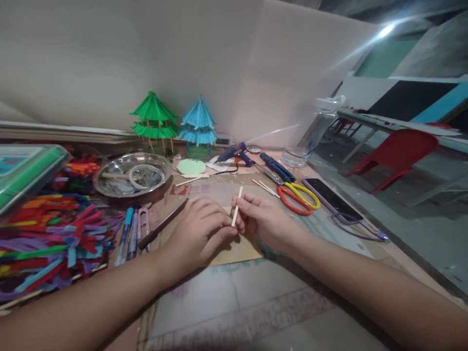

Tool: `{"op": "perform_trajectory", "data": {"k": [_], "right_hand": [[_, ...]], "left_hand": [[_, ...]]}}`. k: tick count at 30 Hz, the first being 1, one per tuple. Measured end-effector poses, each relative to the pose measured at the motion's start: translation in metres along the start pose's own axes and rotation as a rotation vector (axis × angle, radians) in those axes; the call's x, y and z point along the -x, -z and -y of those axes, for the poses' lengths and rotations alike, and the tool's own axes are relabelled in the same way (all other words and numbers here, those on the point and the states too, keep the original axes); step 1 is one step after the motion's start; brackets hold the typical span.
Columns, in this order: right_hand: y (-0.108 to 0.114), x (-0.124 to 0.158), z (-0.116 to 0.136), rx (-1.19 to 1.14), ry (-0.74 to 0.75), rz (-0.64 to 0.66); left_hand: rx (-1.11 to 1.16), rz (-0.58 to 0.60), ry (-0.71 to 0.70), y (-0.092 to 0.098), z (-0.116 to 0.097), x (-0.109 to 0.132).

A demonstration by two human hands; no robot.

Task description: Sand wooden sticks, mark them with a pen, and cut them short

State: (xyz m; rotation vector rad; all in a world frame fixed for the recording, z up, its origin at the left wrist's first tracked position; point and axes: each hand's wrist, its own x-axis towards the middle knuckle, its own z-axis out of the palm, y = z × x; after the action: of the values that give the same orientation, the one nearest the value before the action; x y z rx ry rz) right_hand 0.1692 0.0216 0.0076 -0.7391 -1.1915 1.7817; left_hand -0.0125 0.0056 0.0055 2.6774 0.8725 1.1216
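Observation:
My right hand (261, 218) pinches a thin pale wooden stick (237, 205) and holds it nearly upright over a tan card sheet (237, 248). My left hand (199, 229) is curled beside it, with its fingertips touching the stick's lower end. A dark brown stick or pencil (163, 223) lies just left of my left hand. More loose pale sticks (266, 188) lie a little behind my right hand.
Coloured strips (47, 239) are piled at the left by a metal dish (133, 174). Green (153, 119) and blue (198, 124) paper pagodas stand at the back. A glue gun (234, 153), pliers (278, 168), scissors (298, 196), phone (332, 199), water bottle (314, 131) and pens (131, 234) lie around.

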Motion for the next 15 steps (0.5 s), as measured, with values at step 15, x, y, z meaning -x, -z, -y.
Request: {"op": "perform_trajectory", "data": {"k": [15], "right_hand": [[0.042,-0.010,0.023,0.836,0.381,-0.126]], "left_hand": [[-0.163,0.334,0.247,-0.005,0.000,-0.001]]}}
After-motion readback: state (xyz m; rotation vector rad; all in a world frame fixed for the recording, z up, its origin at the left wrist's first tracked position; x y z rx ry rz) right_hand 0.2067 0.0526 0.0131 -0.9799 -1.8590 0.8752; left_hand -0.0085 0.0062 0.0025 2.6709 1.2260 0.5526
